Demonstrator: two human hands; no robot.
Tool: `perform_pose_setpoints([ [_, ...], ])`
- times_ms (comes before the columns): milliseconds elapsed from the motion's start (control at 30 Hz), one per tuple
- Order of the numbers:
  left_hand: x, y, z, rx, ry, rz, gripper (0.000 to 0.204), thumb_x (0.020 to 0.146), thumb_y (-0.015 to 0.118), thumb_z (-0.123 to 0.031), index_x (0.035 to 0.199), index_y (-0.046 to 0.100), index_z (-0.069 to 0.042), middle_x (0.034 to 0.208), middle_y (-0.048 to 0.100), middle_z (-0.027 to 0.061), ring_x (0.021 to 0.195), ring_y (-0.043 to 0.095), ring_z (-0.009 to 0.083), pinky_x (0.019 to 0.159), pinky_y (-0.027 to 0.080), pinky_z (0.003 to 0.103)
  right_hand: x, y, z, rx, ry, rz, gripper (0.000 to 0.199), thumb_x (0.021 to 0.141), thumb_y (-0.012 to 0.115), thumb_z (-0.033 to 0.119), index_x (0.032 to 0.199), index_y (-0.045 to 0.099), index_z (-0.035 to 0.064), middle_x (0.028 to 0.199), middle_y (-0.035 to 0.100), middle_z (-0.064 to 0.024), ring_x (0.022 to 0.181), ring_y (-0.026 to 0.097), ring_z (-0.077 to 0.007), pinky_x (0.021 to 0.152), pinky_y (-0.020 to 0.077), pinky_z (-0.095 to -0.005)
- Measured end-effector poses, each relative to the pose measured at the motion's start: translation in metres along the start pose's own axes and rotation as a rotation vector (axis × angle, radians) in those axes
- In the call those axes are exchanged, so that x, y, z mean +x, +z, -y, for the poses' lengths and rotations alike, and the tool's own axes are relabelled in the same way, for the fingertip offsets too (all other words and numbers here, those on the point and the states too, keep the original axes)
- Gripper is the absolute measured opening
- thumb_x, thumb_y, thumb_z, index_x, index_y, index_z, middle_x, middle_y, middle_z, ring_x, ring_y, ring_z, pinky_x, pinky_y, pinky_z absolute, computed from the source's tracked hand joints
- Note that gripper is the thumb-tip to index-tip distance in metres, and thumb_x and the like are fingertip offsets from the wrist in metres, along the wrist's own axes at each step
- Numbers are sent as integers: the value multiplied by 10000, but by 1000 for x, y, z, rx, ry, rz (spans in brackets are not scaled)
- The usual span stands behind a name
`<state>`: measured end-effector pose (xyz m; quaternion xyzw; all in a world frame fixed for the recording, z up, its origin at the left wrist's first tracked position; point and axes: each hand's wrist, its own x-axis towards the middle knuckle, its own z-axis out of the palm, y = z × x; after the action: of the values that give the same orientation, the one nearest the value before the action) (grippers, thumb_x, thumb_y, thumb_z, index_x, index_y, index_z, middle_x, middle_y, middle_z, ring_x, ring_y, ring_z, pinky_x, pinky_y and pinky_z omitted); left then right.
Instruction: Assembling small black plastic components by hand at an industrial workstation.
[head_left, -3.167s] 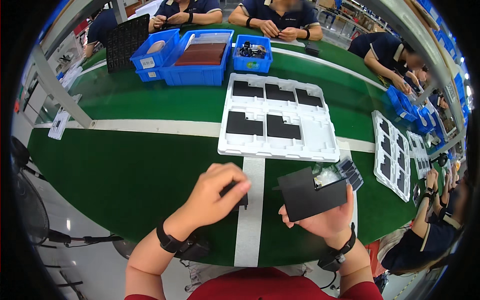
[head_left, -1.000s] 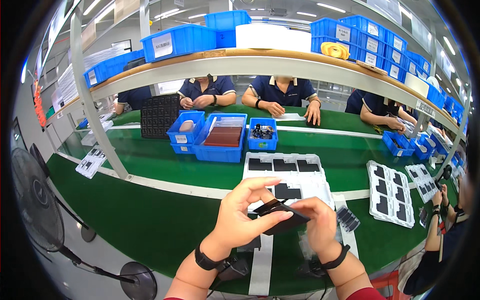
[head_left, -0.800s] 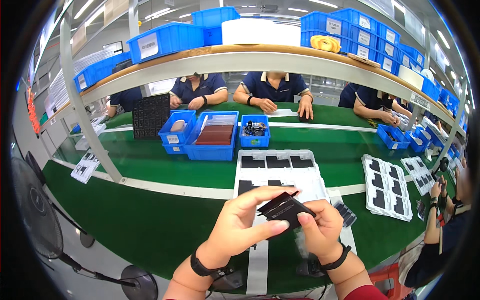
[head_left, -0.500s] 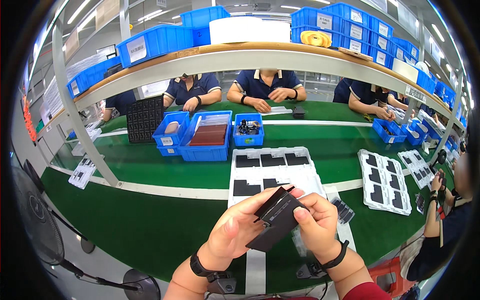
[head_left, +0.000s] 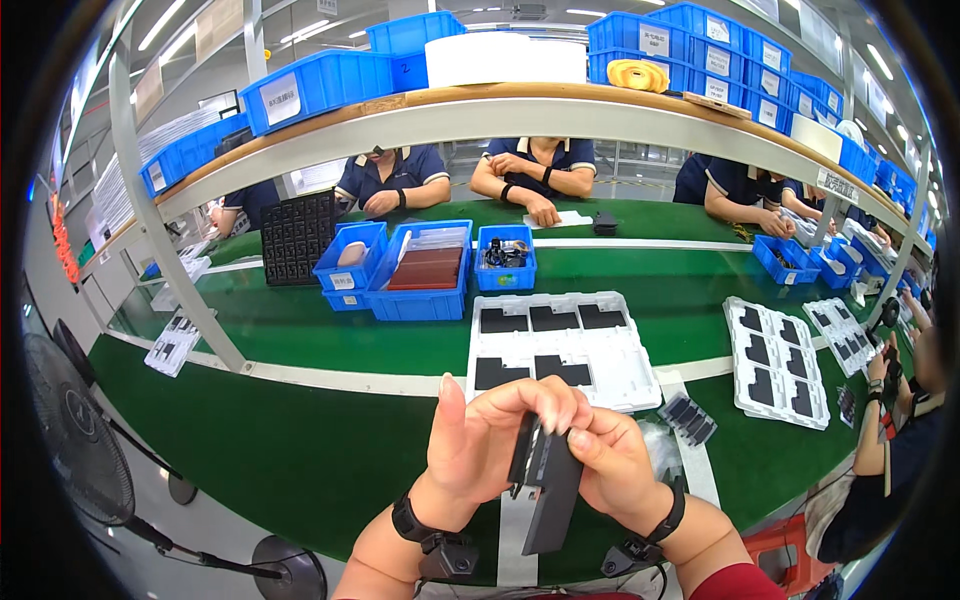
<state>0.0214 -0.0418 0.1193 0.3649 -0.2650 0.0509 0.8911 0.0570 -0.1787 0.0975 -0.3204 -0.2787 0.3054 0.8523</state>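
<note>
Upright between my two hands is a flat, black, notched piece (head_left: 553,500) with a thin strip along one side. My right hand (head_left: 622,468) pinches it near its top corner between thumb and fingers. At the top edge, the fingertips of my left hand (head_left: 470,440) close on the piece while its thumb sticks up, apart from it. Just beyond my hands lies a white moulded tray (head_left: 622,375) with several similar black pieces (head_left: 555,318) in its recesses. To the right of my right hand, a clear pack of small dark strips (head_left: 688,418) lies on the green bench.
Blue bins (head_left: 415,303) stand beyond the tray, one with brown-red sheets. A second white tray (head_left: 740,402) sits at the right. A shelf (head_left: 480,118) bearing blue boxes spans above. Co-workers sit opposite and at the right. A black fan (head_left: 75,440) stands at the left.
The black piece has turned from slanted to nearly upright. My left fingers have moved from beneath it to its top edge. Across the bench, a co-worker's arms have shifted.
</note>
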Motion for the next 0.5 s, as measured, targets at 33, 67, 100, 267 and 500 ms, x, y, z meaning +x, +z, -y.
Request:
perform_pose_setpoints([
  [33, 1, -5, 2, -60, 35, 150, 788, 812, 145, -741, 767, 496, -37, 849, 493, 90, 903, 450, 245, 875, 337, 364, 0, 2, -3, -64, -24, 3, 128, 891, 542, 82, 952, 580, -24, 881, 563, -17, 793, 507, -72, 724, 414, -223],
  [67, 0, 0, 0, -5, 17, 97, 730, 807, 146, -748, 669, 413, -83, 756, 437, 55, 839, 418, 235, 843, 326, 350, 0, 3, -5, -126, -49, 4, 139, 891, 544, 86, 961, 580, -29, 886, 555, -10, 794, 500, -68, 725, 409, -218],
  [100, 0, -2, 1, -4, 15, 96, 730, 807, 146, -748, 669, 413, -83, 756, 437, 55, 839, 418, 235, 843, 326, 350, -1, 1, -7, -123, -49, 3, 139, 891, 544, 86, 961, 580, -29, 886, 555, -10, 794, 500, -68, 725, 409, -218],
  [267, -1, -6, 1, 5, 42, 218, 821, 757, 189, -798, 820, 483, -35, 854, 492, 75, 919, 451, 223, 855, 357, 354, 0, -6, -8, -185, -62, 92, 177, 905, 527, 99, 1004, 571, -41, 918, 545, -4, 830, 488, -72, 756, 403, -228],
  [500, -10, 12, -16, 798, -52, 298, 1327, 438, 839, -525, 1406, 95, -5, 1409, 256, 237, 1330, 221, 341, 1087, 69, 442, 3, -11, 6, 187, 53, 234, 234, 936, 474, 185, 1054, 549, -2, 1033, 586, -75, 957, 558, -134, 851, 450, -311],
])
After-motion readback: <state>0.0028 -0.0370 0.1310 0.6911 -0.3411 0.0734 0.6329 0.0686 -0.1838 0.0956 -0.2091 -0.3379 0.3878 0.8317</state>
